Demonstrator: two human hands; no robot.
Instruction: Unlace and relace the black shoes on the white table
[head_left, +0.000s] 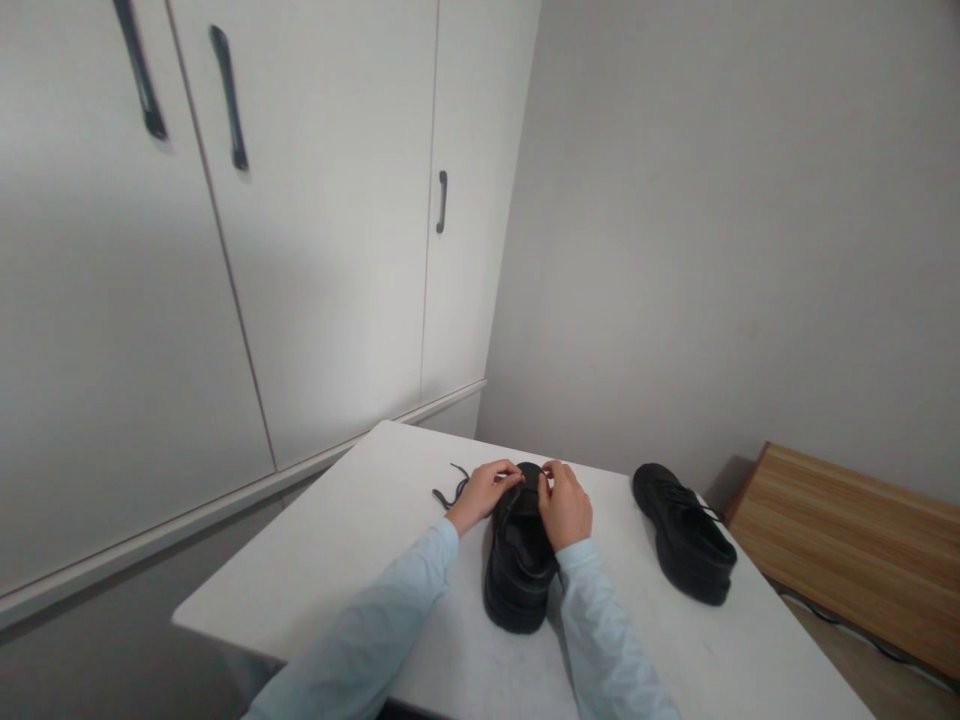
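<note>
A black lace-up shoe stands on the white table in front of me, toe pointing away and heel toward me. My left hand is closed in a pinch at the left edge of its lacing, near the tongue. On the opposite edge, my right hand also pinches with thumb and fingers. Both pinches appear to be on the shoelace, though the fingers largely hide it. A loose length of black shoelace lies curled on the table to the left of my left wrist.
A second black shoe, laced, rests near the right edge of the white table. White cabinets with dark handles line the left, and a grey wall rises behind. Lower down on the right is a wooden surface, with a cable beside it.
</note>
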